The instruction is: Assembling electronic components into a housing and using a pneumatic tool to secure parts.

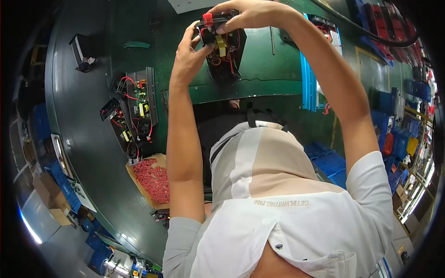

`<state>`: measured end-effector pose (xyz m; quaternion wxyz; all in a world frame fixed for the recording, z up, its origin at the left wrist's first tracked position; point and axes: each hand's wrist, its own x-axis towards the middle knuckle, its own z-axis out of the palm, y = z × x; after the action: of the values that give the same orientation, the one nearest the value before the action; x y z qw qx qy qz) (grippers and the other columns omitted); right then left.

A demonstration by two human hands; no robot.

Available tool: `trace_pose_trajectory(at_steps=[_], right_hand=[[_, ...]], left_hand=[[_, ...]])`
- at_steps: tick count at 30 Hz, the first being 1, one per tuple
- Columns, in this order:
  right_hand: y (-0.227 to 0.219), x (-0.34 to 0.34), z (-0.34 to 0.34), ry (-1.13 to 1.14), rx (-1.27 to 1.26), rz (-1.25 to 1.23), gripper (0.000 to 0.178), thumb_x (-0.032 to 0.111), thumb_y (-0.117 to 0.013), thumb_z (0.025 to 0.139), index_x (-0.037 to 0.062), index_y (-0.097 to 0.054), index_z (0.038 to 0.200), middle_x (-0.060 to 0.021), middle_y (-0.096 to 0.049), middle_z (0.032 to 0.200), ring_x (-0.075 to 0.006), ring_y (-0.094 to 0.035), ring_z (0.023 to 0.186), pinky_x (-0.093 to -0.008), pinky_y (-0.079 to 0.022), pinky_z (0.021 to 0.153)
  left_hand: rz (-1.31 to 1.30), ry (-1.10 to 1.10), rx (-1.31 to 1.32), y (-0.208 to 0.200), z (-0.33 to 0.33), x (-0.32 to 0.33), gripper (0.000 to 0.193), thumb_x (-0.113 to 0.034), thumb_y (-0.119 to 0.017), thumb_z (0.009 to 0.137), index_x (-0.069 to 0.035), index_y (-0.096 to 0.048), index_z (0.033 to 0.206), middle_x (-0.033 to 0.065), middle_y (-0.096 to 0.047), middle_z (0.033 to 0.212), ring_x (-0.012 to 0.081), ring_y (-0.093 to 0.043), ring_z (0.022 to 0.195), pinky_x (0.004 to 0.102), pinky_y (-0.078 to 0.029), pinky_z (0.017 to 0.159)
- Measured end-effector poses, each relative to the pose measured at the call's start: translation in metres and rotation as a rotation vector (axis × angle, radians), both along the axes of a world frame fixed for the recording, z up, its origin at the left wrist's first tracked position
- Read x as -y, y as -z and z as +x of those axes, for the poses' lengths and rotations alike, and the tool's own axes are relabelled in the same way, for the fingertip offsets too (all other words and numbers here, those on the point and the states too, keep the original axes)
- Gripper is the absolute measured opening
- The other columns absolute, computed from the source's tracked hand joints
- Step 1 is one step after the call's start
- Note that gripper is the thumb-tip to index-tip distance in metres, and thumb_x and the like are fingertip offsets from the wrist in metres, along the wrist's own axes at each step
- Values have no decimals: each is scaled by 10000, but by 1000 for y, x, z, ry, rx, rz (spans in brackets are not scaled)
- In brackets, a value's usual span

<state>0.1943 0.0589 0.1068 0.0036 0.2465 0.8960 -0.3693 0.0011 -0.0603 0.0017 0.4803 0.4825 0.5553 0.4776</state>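
Note:
An opened black electronics unit (238, 45) rests at the near part of the green bench (273, 76), its circuit parts exposed. Among them are a yellow-wrapped transformer (221, 46), a copper coil and red wires. A black end panel with a red terminal (207, 19) sits at its far end. My left hand (186, 60) grips the panel's left side between fingers and thumb. From the right, my right hand (243, 15) reaches over the top of the panel, its thumb pressed against the inner side. Part of the panel is hidden behind my fingers.
Left of my left arm lie opened units with boards and red wires (143, 109), and a cardboard box of small red parts (155, 180). A black casing part (79, 53) and a green strip-like item (136, 44) lie farther left. A blue housing (307, 83) stands at right, near a thin rod (272, 41).

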Motion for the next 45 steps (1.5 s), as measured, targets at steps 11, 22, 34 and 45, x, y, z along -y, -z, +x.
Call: trace_pose_trajectory(at_steps=[11,22,34,45], right_hand=[[10,-13,-16,70,51,-205,599,344,-737,919,28,-606,1411,-174,-704,1259,-243,-655,1160,-361,-490,1028],[14,-9,-8,101,36,-99,574,350,-707,861,103,-651,1376,-168,-735,1183,-283,-701,1069,-373,-533,955],[16,33,11,93,-101,144,485,177,-779,868,48,-662,1321,-172,-625,1294,-355,-629,1178,-413,-514,1031],[21,55,20,-45,-190,399,610,201,-852,777,178,-638,1348,-188,-561,1350,-395,-593,1210,-458,-510,1018]], left_hand=[[50,-4,101,6,-1,12,881,-64,-781,824,-80,-340,1586,143,-574,1430,285,-557,1340,386,-494,1072],[-3,-209,-306,-35,91,41,403,-220,-803,882,-43,-683,1223,104,-640,776,267,-622,665,351,-512,653],[100,-301,-127,-7,76,71,163,-69,-689,966,4,-683,1112,119,-692,824,172,-673,710,298,-523,670],[-1,-141,435,-17,33,24,992,-451,-771,924,-15,-211,1617,252,-321,1611,339,-339,1492,428,-286,1209]])
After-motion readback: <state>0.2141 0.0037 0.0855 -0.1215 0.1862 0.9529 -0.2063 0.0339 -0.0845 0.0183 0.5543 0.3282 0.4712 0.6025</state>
